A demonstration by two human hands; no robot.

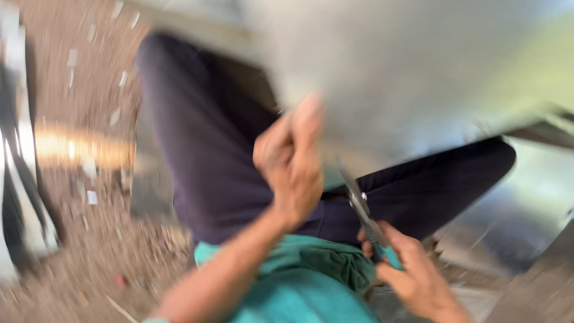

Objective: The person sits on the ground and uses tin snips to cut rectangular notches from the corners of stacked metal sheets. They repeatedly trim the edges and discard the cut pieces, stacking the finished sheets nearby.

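Two hands: left hand [291,164] grips one metal sheet [406,72] edge; right hand [412,278] holds one snips [366,218]

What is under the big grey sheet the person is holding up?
Under the grey sheet show dark-trousered legs, the left hand gripping its edge, and shears in the right hand. The sheet hides whatever lies further beneath; blur obscures finer detail.

The big sheet [418,66] is pale grey and shiny, with a bit of yellow-green at one corner. The scissors [366,218] have grey blades and blue-green handles. The trousers [209,149] are dark purple-black, the shirt [299,287] is blue-green, and the ground [78,251] is brown with white specks.
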